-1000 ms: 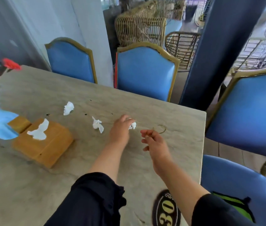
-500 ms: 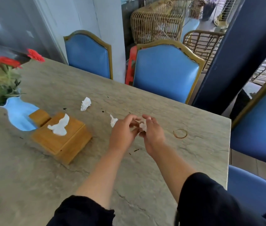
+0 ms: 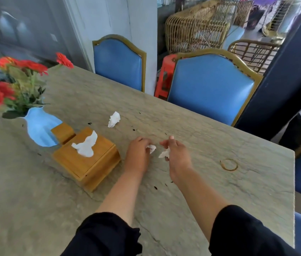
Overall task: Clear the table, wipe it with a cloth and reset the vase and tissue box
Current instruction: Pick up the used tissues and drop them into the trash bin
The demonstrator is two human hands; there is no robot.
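My left hand (image 3: 137, 154) grips a crumpled white tissue scrap (image 3: 151, 148) on the stone table (image 3: 192, 191). My right hand (image 3: 176, 152) pinches another crumpled tissue scrap (image 3: 165, 153) just beside it. A third crumpled tissue (image 3: 114, 119) lies farther back on the table. To the left of my left hand sits the wooden tissue box (image 3: 87, 157) with a tissue sticking out. Behind the box stands the blue vase (image 3: 40, 129) with red flowers, next to a small wooden block (image 3: 63, 132).
A brown ring stain (image 3: 229, 164) and small dark crumbs mark the table to the right of my hands. Blue chairs (image 3: 208, 87) with gold frames stand along the far and right edges. A dark blue pillar (image 3: 282, 71) rises at the right; wicker furniture stands behind.
My hands met half a second ago and have since moved apart, each holding a tissue scrap. The scrap that lay left of my left hand is no longer on the table.
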